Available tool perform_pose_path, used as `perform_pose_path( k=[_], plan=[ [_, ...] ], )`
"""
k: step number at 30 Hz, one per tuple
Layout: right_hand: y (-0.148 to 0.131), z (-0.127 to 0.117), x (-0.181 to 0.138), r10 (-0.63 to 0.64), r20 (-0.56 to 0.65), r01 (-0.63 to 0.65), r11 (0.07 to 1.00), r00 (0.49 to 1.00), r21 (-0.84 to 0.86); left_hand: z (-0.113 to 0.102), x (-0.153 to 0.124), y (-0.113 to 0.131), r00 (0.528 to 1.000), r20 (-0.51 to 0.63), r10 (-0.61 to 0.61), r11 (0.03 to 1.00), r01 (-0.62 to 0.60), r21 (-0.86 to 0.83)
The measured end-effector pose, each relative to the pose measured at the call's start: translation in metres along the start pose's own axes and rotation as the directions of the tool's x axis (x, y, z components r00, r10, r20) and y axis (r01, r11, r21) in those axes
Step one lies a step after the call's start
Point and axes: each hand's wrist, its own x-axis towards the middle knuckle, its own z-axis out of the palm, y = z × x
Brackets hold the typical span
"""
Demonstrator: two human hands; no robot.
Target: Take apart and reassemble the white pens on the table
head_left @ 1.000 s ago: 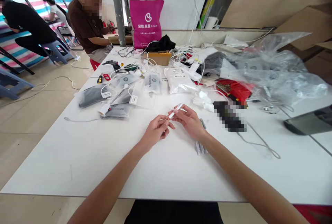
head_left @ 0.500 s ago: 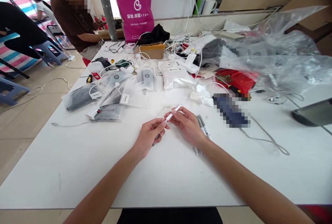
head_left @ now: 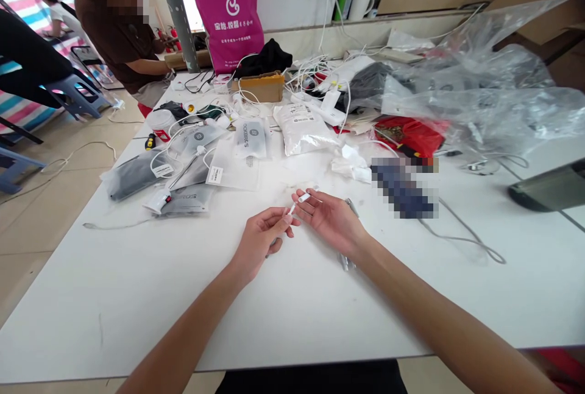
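My left hand (head_left: 265, 235) is closed round a marker pen (head_left: 292, 208), its slim white end pointing up out of the fingertips; a bit of grey barrel shows below the palm. Just right of it, my right hand (head_left: 331, 217) has its palm turned up, with a short white pen cap (head_left: 304, 197) held at the fingers. The cap and the pen's white end are apart by a small gap. Several grey and white marker pens (head_left: 345, 262) lie on the table, mostly hidden under my right hand and wrist.
Packaged pouches (head_left: 137, 175) lie at the left, near a white parcel bag (head_left: 304, 132). Crumpled tissue (head_left: 350, 165), a red bag (head_left: 411, 135) and clear plastic wrap (head_left: 484, 95) spread over the right side. Behind stands a magenta bag (head_left: 231, 22). A person (head_left: 123, 47) is at the far left.
The white cap has come away from the pen in my left hand. My right hand has rolled over, so its palm now faces up. The view has shifted slightly.
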Motion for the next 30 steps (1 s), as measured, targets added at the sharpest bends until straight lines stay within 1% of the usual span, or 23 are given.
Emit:
perform_pose_path(
  k=[2,3,4,5,6,7,8,9,10,12,15,17,19,20,23,25,26,28,30],
  plan=[
    [0.0,0.0,0.0,-0.005,0.001,0.005,0.999,1.0,0.046,0.0,0.0,0.0,1.0,-0.008,0.01,1.0,-0.01,0.001],
    [0.0,0.0,0.0,-0.028,0.006,0.028,0.999,1.0,0.043,0.0,0.0,0.001,1.0,-0.013,0.012,1.0,-0.012,0.002],
    [0.001,-0.001,0.0,-0.07,0.014,0.07,0.998,0.997,0.005,0.001,0.0,0.001,1.0,-0.018,0.014,1.0,-0.014,0.0],
    [0.002,-0.001,-0.002,-0.127,0.03,0.129,0.989,0.991,-0.078,0.001,0.0,0.002,1.0,-0.024,0.015,1.0,-0.015,-0.003],
    [0.003,0.0,-0.003,-0.187,0.061,0.195,0.961,0.98,-0.198,0.001,-0.001,0.003,0.999,-0.031,0.014,1.0,-0.015,-0.008],
    [0.005,0.0,-0.005,-0.234,0.106,0.257,0.906,0.966,-0.338,0.001,0.0,0.004,0.999,-0.037,0.015,1.0,-0.015,-0.009],
    [0.007,0.001,-0.008,-0.263,0.162,0.309,0.83,0.951,-0.465,0.002,0.0,0.005,0.999,-0.044,0.017,1.0,-0.017,-0.006],
    [0.01,0.003,-0.01,-0.272,0.217,0.348,0.753,0.938,-0.559,0.002,0.0,0.006,0.999,-0.048,0.021,1.0,-0.021,0.0],
    [0.012,0.004,-0.013,-0.269,0.261,0.375,0.692,0.927,-0.617,0.002,0.0,0.006,0.999,-0.049,0.024,1.0,-0.023,0.008],
    [0.016,0.006,-0.016,-0.265,0.309,0.407,0.617,0.913,-0.674,0.001,0.0,0.006,0.998,-0.046,0.031,0.999,-0.03,0.024],
    [0.02,0.004,-0.016,-0.309,0.333,0.451,0.514,0.891,-0.729,0.0,0.0,0.004,0.998,-0.054,0.034,0.999,-0.033,0.026],
    [0.021,0.0,-0.013,-0.361,0.375,0.508,0.419,0.854,-0.753,-0.001,0.001,0.003,0.997,-0.071,0.018,1.0,-0.017,0.012],
    [0.022,-0.005,-0.009,-0.421,0.457,0.593,0.287,0.784,-0.753,-0.003,0.0,0.004,0.997,-0.079,-0.005,1.0,0.004,-0.008],
    [0.022,-0.007,-0.008,-0.45,0.507,0.638,0.205,0.735,-0.742,-0.004,0.0,0.005,0.997,-0.074,-0.013,1.0,0.012,-0.014],
    [0.022,-0.011,-0.007,-0.508,0.653,0.731,-0.066,0.562,-0.68,-0.006,0.0,0.007,0.999,-0.034,-0.028,1.0,0.027,-0.015],
    [0.019,-0.013,-0.009,-0.511,0.732,0.744,-0.237,0.451,-0.624,-0.007,0.0,0.008,0.999,-0.026,-0.042,0.999,0.041,-0.029],
    [0.017,-0.014,-0.01,-0.505,0.763,0.742,-0.307,0.404,-0.596,-0.007,0.0,0.008,0.998,-0.032,-0.05,0.998,0.049,-0.041],
    [0.014,-0.015,-0.013,-0.492,0.807,0.727,-0.414,0.328,-0.548,-0.008,0.001,0.008,0.997,-0.041,-0.063,0.996,0.061,-0.061],
    [0.01,-0.016,-0.014,-0.485,0.829,0.706,-0.481,0.28,-0.52,-0.008,0.001,0.008,0.997,-0.032,-0.067,0.996,0.065,-0.067]
  ],
)
